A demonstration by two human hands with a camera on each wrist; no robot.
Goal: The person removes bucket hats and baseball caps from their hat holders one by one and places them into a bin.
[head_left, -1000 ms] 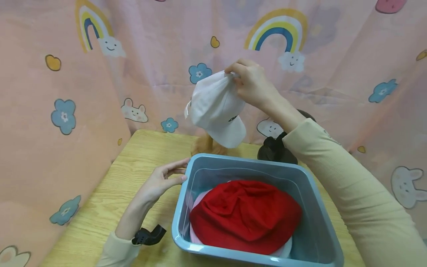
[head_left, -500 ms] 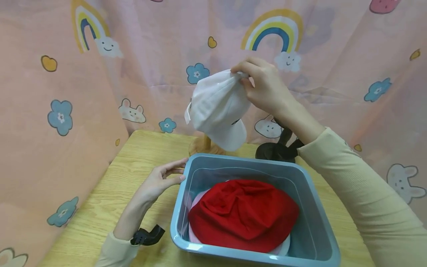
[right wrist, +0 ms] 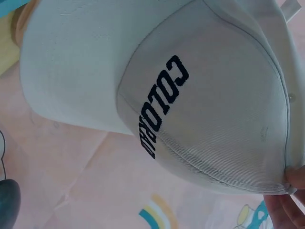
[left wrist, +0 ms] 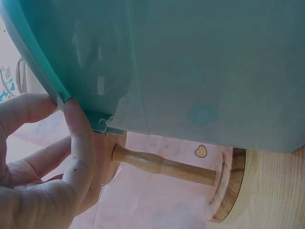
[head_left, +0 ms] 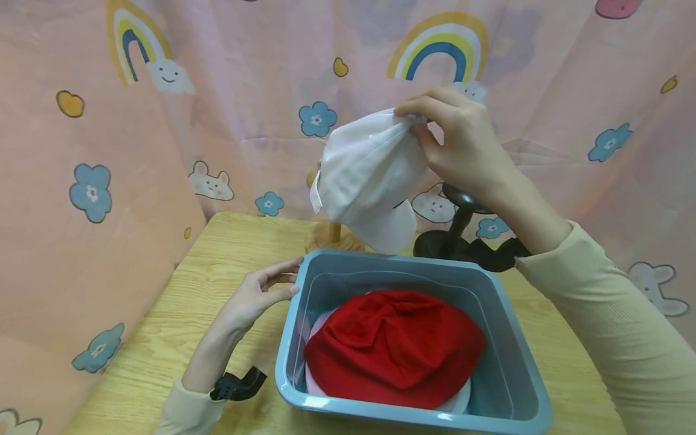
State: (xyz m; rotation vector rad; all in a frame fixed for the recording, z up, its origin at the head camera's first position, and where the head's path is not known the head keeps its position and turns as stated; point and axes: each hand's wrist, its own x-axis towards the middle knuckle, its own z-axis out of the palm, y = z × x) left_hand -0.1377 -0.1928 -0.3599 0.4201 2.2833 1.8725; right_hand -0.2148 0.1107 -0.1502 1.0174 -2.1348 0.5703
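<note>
My right hand [head_left: 462,136] pinches a white baseball cap [head_left: 375,175] by the top of its crown, holding it in the air above the far rim of a blue plastic bin [head_left: 522,362]. The cap hangs tilted, brim downward; dark embroidered letters on its front show in the right wrist view, where the fingertips [right wrist: 295,177] grip the crown's button. With thumb and fingers, my left hand [head_left: 258,296] holds the bin's rim at the far left corner. Inside the bin lies a red hat [head_left: 397,350], over pink and white items [head_left: 319,329] that are mostly hidden.
Behind the bin stands a wooden hat stand [head_left: 333,237], partly hidden by the cap; its turned post [left wrist: 162,164] shows in the left wrist view. A black stand [head_left: 457,232] is at the right. Pink printed cloth [head_left: 261,90] hangs behind the wooden table [head_left: 239,241].
My right hand has brought the white cap slightly to the right and nearer to me, uncovering more of the black stand. The left hand stays at the bin's corner.
</note>
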